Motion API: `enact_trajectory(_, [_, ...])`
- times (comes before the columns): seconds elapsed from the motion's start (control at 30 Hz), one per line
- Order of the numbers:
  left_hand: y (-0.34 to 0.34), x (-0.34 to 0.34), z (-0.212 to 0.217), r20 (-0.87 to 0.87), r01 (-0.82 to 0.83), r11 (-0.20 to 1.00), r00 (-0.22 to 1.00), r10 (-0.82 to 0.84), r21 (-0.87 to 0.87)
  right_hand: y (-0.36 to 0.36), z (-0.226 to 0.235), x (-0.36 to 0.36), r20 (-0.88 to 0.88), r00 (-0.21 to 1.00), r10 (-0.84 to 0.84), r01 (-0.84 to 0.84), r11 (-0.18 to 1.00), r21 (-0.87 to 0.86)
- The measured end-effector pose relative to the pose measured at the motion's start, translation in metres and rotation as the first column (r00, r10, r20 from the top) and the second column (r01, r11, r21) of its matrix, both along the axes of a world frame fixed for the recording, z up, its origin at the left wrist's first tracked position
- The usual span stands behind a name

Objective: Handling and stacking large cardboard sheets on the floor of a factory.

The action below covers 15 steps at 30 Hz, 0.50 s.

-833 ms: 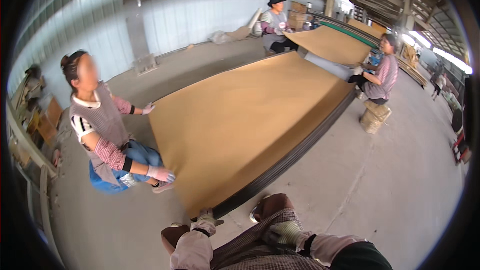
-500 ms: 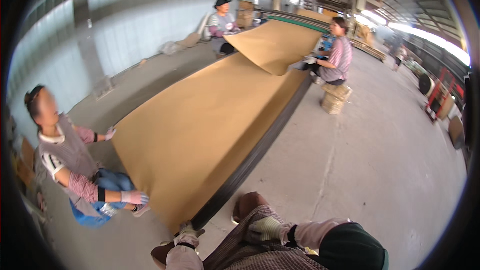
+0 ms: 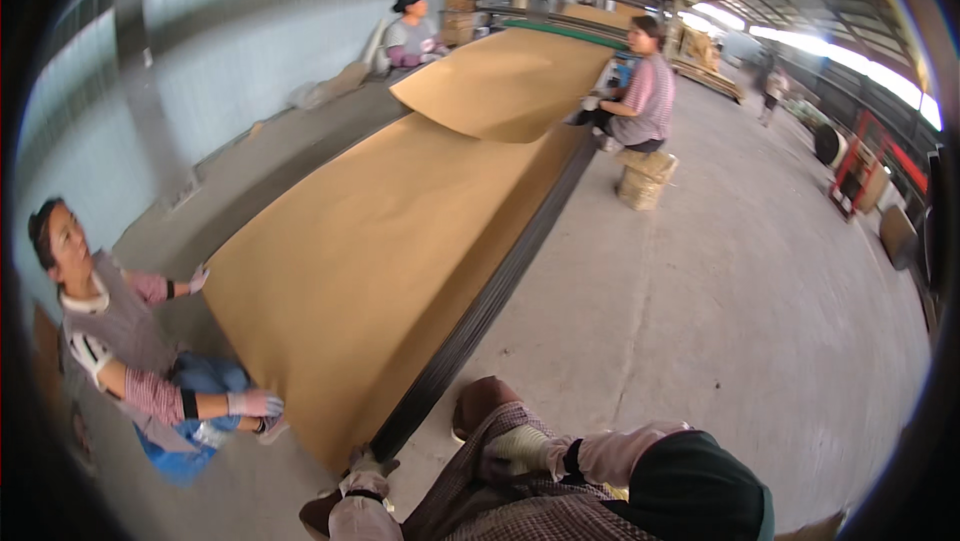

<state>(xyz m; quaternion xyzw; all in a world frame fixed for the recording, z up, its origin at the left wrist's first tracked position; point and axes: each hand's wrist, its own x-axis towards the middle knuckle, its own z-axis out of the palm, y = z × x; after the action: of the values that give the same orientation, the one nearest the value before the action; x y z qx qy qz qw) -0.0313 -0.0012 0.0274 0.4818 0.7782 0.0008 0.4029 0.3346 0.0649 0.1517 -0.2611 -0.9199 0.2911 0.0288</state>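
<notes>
A long brown sheet [image 3: 330,251], which looks like paper, lies over a low, dark layered stack [image 3: 468,336] running away from me. My gloved left hand [image 3: 368,473] is closed on the sheet's near right corner, at the end of the stack. In a pale striped glove, my right hand [image 3: 515,449] rests on the checked cloth over my leg, its fingers lying flat and slightly blurred. A second brown sheet [image 3: 500,81] overlaps the far part, its near edge slightly raised.
At the left, a squatting person [image 3: 130,341] holds the sheet's other near corner. Two more people, one at the far left [image 3: 412,36] and one on a wrapped bundle [image 3: 645,179], sit beside the far sheet. A red hand truck [image 3: 855,166] stands at the right.
The whole view has shifted, so the scene sits further left. The far sheet has come down flatter, its near edge lower over the long sheet. Both my hands keep their places.
</notes>
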Motion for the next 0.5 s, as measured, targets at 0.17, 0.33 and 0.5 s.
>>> enact_trajectory(0.17, [-0.023, 0.009, 0.002, -0.161, 0.016, 0.994, 0.987, 0.002, 0.108, 0.007, -0.013, -0.003, 0.133, 0.978, 0.158, -0.132, 0.973, -0.188])
enact_trajectory(0.33, [-0.005, 0.003, -0.021, -0.218, -0.022, 1.000, 0.976, 0.021, -0.003, 0.001, -0.005, -0.021, 0.100, 0.995, 0.004, -0.017, 0.992, 0.127])
enact_trajectory(0.5, [0.001, -0.001, -0.022, -0.170, -0.056, 0.995, 0.985, 0.042, -0.077, -0.001, 0.012, -0.027, 0.039, 0.999, -0.001, -0.003, 0.995, 0.103])
